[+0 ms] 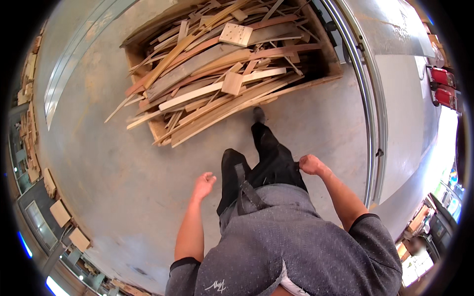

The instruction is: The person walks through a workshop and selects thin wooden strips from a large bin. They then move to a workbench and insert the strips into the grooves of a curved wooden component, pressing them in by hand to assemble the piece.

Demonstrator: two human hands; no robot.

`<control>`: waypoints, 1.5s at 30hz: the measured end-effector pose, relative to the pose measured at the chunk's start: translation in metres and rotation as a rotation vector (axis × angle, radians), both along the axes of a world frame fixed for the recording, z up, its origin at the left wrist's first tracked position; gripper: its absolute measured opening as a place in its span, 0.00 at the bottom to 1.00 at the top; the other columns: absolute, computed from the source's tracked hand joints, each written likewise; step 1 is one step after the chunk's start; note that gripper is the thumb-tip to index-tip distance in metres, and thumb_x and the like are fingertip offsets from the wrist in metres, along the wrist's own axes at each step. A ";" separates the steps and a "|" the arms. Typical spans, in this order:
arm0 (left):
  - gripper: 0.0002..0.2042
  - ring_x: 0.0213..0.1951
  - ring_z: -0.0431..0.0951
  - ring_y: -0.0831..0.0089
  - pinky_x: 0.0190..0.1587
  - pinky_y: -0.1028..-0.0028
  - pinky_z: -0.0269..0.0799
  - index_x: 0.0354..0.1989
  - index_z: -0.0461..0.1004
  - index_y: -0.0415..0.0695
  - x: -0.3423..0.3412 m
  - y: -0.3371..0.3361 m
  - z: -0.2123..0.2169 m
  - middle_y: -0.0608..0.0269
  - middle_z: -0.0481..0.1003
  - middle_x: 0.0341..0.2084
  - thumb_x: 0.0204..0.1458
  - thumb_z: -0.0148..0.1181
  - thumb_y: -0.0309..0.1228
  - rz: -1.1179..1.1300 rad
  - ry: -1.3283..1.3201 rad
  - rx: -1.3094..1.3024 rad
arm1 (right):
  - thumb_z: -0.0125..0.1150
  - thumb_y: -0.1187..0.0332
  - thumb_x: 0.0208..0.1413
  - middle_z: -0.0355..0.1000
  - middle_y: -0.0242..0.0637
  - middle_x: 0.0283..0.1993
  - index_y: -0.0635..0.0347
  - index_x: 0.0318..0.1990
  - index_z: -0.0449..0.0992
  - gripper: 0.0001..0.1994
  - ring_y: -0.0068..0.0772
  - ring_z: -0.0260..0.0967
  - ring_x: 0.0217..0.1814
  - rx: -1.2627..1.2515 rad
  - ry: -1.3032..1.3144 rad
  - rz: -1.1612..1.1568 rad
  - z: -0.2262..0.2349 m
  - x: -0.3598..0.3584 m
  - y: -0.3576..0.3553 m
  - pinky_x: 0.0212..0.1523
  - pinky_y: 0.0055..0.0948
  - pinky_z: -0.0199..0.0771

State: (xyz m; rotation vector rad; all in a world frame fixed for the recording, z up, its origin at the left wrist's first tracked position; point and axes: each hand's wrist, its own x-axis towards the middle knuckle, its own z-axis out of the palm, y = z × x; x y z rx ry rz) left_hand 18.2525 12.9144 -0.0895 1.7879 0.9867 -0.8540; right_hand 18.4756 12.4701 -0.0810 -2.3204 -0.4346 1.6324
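My left hand (204, 185) hangs beside my left thigh with its fingers loosely curled in, and nothing shows in it. At my right hip, my right hand (310, 165) is closed in a fist against the side of my black trousers (270, 153). A small dark bit shows at its fingers; whether it is trouser cloth or a separate thing I cannot tell. Ahead of my feet stands a large wooden bin (330, 79), heaped with scrap wood strips (197, 74). Two square wood blocks (236, 34) lie on the heap, apart from both hands.
Long strips jut over the bin's left and near edges. Metal rails (363, 84) run along the right side of the concrete floor (123, 182). Beyond them are red wheeled items (444, 88). Wood pieces (60, 213) line the left rim, and another person (414, 246) is at the lower right.
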 end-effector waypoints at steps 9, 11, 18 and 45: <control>0.24 0.50 0.79 0.57 0.54 0.64 0.73 0.58 0.71 0.36 0.139 0.023 -0.017 0.46 0.79 0.47 0.58 0.59 0.38 0.037 -0.004 -0.001 | 0.54 0.61 0.58 0.79 0.44 0.32 0.63 0.36 0.79 0.14 0.39 0.78 0.38 -0.030 -0.057 -0.378 -0.040 0.074 0.040 0.43 0.35 0.76; 0.24 0.50 0.79 0.55 0.54 0.63 0.73 0.59 0.70 0.36 0.156 0.041 -0.038 0.46 0.79 0.48 0.58 0.58 0.38 0.009 0.002 0.030 | 0.55 0.61 0.58 0.78 0.41 0.31 0.62 0.36 0.79 0.13 0.34 0.77 0.35 -0.010 -0.049 -0.428 -0.047 0.075 0.060 0.41 0.33 0.76; 0.24 0.55 0.73 0.47 0.59 0.59 0.68 0.58 0.69 0.34 0.231 0.117 -0.062 0.39 0.73 0.52 0.57 0.58 0.35 -0.098 -0.098 0.295 | 0.55 0.62 0.58 0.77 0.36 0.29 0.64 0.38 0.78 0.13 0.29 0.76 0.34 0.025 0.057 -0.466 -0.056 0.090 0.128 0.40 0.31 0.75; 0.34 0.61 0.68 0.54 0.61 0.53 0.65 0.61 0.67 0.44 0.451 0.319 -0.112 0.47 0.70 0.56 0.49 0.67 0.50 -0.495 -0.060 0.553 | 0.55 0.65 0.59 0.77 0.35 0.31 0.65 0.41 0.77 0.12 0.25 0.75 0.32 -0.062 0.178 -0.550 -0.078 0.116 0.190 0.34 0.26 0.77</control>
